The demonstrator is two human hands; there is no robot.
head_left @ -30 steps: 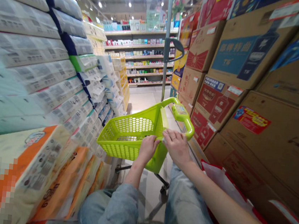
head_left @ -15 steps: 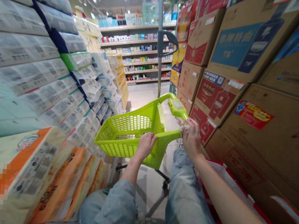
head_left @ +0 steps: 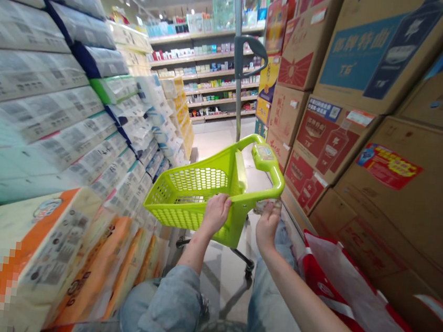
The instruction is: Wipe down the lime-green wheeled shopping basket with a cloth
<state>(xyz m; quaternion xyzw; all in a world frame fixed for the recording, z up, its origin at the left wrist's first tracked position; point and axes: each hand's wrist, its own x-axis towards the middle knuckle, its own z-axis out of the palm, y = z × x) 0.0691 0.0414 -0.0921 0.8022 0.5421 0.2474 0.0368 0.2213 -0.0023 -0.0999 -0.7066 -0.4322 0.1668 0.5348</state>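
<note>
A lime-green shopping cart (head_left: 184, 217) with a perforated basket stands in the aisle before me. My left hand (head_left: 217, 213) is closed around the near rim of its basket, close to the handle end. Just below the near corner of the cart's handle, my right hand (head_left: 267, 228) is closed on a crumpled whitish cloth (head_left: 261, 206). The cloth is pressed near the underside of the green handle arm; my fingers partly hide it. Whether it touches the handle there, I cannot tell.
Stacked tissue packs (head_left: 36, 78) line the left, with orange-cream packs (head_left: 88, 263) nearer me. Cardboard cartons (head_left: 356, 53) rise on the right above a red-and-white bag (head_left: 361, 302). A metal pole (head_left: 241, 9) with a grey handle stands beyond the cart, before stocked shelves (head_left: 211, 70).
My right hand has moved from the handle's near corner down and left to below it, taking the cloth along. My left hand keeps its hold. The view has shifted slightly, showing more red-and-white bag.
</note>
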